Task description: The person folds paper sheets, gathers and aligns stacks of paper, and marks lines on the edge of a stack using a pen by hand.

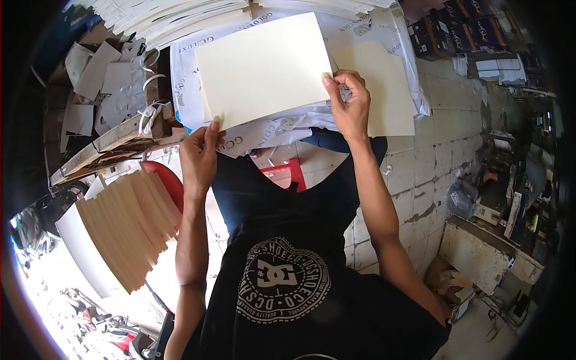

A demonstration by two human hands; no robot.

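Both hands hold a cream sheet of paper or thin card (pixel 264 66) by its near corners. My left hand (pixel 203 153) is closed, its thumb on top of the lower left corner and fingers curled beneath. At the right edge, my right hand (pixel 351 102) pinches the sheet between thumb and bent fingers. Another layer shows slightly along the sheet's left side, so there may be more than one. Beneath lies white wrapping paper (pixel 183 84) printed with dark lettering and coin emblems. A larger cream sheet (pixel 384 90) lies to the right, partly covered by my right hand.
Stacked papers (pixel 174 21) run along the far side. A wooden bin (pixel 102 90) with paper scraps stands left. Nearer, a thick stack of cut sheets (pixel 123 225) rests by a red round seat (pixel 167 183). Boxes (pixel 477 36) and a worn cabinet (pixel 477 252) are at right.
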